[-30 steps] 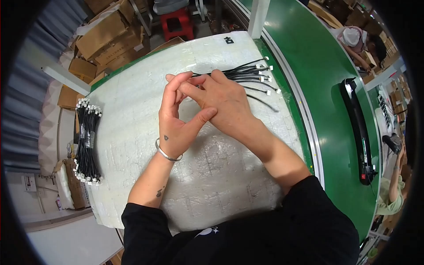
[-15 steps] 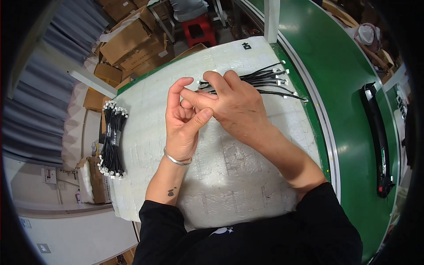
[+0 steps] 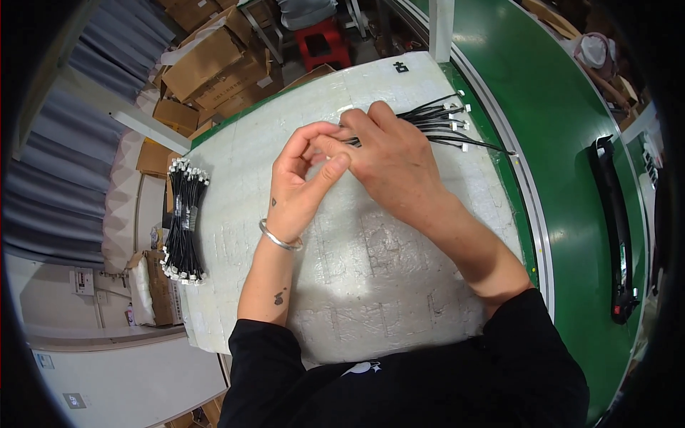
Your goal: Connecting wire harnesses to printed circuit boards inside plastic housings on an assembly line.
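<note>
Over the far middle of the white padded surface (image 3: pixel 342 299), both hands meet fingertip to fingertip. My right hand (image 3: pixel 399 160) is closed around a bundle of black cables (image 3: pixel 432 121). Their loose ends, tipped with white connectors, fan out past the hand to the far right. My left hand (image 3: pixel 300 175) has its thumb and fingers curled in a pinch against the right fingertips. Whatever lies between those fingers is hidden; a little black cable shows there. On the left edge lies another bundle of black cables (image 3: pixel 185 217), bound at the middle, with white connectors at both ends.
A green conveyor-like surface (image 3: pixel 571 235) runs along the right, behind a metal rail, carrying a long black bar-shaped object (image 3: pixel 614 235). Cardboard boxes (image 3: pixel 203 64) and a red stool (image 3: pixel 325 46) stand beyond the far edge. Another person's arm (image 3: pixel 606 89) shows at the upper right.
My left fingers have closed in toward the right fingertips; the raised index finger has come down. The cable bundle has shifted slightly, one cable now reaching farther over the right edge.
</note>
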Demonstrator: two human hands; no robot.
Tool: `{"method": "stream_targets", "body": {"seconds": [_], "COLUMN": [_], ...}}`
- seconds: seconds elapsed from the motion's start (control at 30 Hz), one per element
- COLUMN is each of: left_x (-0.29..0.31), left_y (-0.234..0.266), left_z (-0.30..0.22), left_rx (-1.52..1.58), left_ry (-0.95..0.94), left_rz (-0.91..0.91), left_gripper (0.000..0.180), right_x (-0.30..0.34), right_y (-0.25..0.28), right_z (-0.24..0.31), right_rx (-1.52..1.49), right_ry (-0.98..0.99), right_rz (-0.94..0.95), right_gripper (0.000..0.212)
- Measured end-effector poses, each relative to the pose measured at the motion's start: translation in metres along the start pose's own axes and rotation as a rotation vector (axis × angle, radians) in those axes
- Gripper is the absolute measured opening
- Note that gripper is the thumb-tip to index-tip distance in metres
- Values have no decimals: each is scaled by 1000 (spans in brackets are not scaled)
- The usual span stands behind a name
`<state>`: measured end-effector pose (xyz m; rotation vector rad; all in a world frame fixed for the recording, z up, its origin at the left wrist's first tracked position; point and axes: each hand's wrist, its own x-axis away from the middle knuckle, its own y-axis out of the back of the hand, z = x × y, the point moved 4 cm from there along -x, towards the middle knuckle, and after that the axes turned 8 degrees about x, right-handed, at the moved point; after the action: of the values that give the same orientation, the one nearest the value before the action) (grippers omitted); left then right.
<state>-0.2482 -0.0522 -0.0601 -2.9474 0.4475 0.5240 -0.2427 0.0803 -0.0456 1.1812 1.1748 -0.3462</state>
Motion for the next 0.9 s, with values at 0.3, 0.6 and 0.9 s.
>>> {"method": "stream_targets", "body": {"seconds": [0.3,0.6,0.9], "left_x": [-2,3,9], "left_y": [25,22,-1], "left_z": [-27,-34,-44], "left_rx": [-560,-799,-1056], "left_ry": [-84,-124,-175], "left_rz": [143,388,493], "left_gripper": [10,16,14], "right_x": [9,17,32], "right_y": [-7,-15,-24], "right_z": [15,28,30], "right_rx": [-179,-214,-522], "right_ry": [169,231,88], "right_rz": [114,186,411], "right_gripper": [6,9,24]}}
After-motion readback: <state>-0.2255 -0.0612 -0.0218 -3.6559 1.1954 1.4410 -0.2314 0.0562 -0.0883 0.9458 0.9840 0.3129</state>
